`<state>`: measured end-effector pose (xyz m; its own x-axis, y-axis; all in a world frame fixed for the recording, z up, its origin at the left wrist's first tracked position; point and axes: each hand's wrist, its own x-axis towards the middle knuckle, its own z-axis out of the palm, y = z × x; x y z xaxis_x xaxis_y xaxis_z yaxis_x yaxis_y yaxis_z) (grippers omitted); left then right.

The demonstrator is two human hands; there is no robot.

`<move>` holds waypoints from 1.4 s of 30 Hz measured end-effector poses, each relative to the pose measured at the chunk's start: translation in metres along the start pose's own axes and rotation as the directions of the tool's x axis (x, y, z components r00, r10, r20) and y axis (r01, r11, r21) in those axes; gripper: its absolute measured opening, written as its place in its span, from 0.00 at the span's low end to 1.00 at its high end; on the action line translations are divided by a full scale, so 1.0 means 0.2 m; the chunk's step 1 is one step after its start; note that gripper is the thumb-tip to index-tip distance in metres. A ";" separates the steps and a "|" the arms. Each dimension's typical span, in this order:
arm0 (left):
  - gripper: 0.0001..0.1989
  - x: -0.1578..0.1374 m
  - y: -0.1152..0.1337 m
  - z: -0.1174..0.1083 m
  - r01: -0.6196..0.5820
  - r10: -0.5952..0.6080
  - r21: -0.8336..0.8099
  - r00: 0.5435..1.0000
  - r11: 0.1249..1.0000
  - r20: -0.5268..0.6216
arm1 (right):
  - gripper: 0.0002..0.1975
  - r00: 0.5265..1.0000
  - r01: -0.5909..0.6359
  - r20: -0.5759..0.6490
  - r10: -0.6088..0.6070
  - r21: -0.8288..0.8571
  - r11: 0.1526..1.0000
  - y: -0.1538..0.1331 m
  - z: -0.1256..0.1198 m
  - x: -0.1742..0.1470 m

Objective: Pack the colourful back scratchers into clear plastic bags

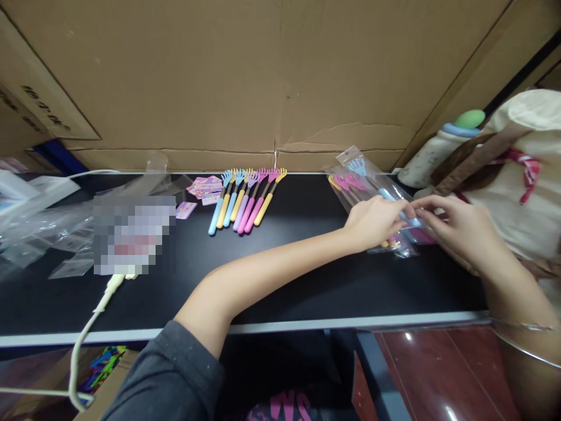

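Far left on the black bench [307, 286], a heap of clear bags [65, 231], thin, shiny and crinkly. Lower down, a bendy cream cable [75, 351], and under the bench a brown box [114, 387] with bright little things [105, 362] inside, green and blue, too jumbled to name. Above the cable, something [134, 234] blurred into squares. Next, small pink and purple cards [205, 187], flat, some in a pile. Then a row of scratchers [238, 204], side by side: claw heads, thin dark necks, fat smooth handles in blue, yellow, purple and pink. Behind, a big wall of brown cardboard [280, 88].

Further right, more scratchers, pink and yellow, in see-through plastic. On top, slanting, a blue scratcher [385, 193] in a clear wrapper [376, 169], handle end between the left hand [374, 223] and the right hand [462, 225]. Fingers of both bent, pinching the wrapper by the blue handle. Last, a pale bottle [432, 158] with a green top, beside a soft cream cloth thing [539, 187] with a red checked bow [529, 175].
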<state>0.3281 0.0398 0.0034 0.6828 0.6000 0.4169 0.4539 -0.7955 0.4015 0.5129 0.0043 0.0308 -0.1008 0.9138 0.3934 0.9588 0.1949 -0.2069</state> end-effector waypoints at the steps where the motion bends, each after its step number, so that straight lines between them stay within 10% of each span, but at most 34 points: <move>1: 0.13 -0.01 0.01 0.00 -0.024 0.023 0.027 0.999 0.999 0.026 | 0.15 1.000 -0.018 0.010 0.018 -0.019 1.000 0.01 -0.01 0.00; 12: 0.15 -0.12 -0.02 -0.01 -0.291 0.257 0.376 0.956 0.880 0.141 | 0.20 0.988 -0.079 0.129 0.086 -0.057 0.995 0.08 0.05 -0.02; 25: 0.10 -0.51 -0.19 -0.54 -0.386 0.245 0.574 0.919 0.722 0.309 | 0.20 0.978 0.166 -0.093 -0.187 -0.196 0.966 0.02 0.08 -0.09; 32: 0.08 -0.84 -0.38 -0.77 -0.259 0.088 0.591 0.949 0.764 0.302 | 0.15 0.911 0.411 -0.021 -0.412 -0.032 0.911 -0.35 0.08 -0.06; 42: 0.09 -1.05 -0.39 -0.78 -0.114 -0.047 0.454 0.943 0.884 0.328 | 0.13 0.636 0.710 0.307 -0.708 0.125 0.693 -0.72 0.30 0.09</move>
<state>0.0603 -0.0101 0.0121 0.8108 0.5755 0.1068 0.5832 -0.8099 -0.0624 0.3575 0.0144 0.0132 -0.8243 0.5529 0.1219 0.5594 0.8286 0.0240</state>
